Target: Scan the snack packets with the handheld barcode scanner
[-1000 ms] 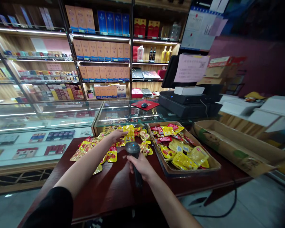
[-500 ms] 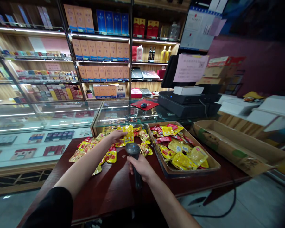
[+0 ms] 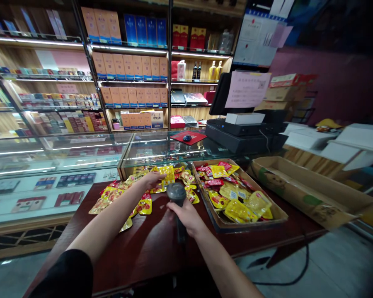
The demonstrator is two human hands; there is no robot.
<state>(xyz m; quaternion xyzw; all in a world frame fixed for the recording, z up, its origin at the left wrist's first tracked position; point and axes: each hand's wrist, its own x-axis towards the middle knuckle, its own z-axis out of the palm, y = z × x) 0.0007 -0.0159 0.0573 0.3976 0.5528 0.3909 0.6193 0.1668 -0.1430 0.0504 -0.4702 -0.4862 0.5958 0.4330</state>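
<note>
My right hand (image 3: 187, 216) is wrapped round the handle of a dark barcode scanner (image 3: 176, 193), its head up and facing the snacks. Beyond it, my left hand (image 3: 153, 179) pinches a yellow snack packet (image 3: 167, 174) by its left side, with the packet's printed face turned toward me. More yellow and red snack packets (image 3: 112, 193) lie in a loose pile under and around my left forearm. To the right, a shallow cardboard box (image 3: 205, 203) holds a heap of similar packets (image 3: 240, 210).
An open cardboard carton (image 3: 311, 205) stands right of the box on the dark red table (image 3: 143, 256). Behind are a glass display counter (image 3: 90, 145), a mouse on a red mat (image 3: 188, 138), and a monitor (image 3: 220, 94). A black cable (image 3: 306, 265) hangs at the lower right.
The view has shifted very slightly. Both hands keep their grips, and the scanner's head sits a touch higher and further right; the packet has barely moved.
</note>
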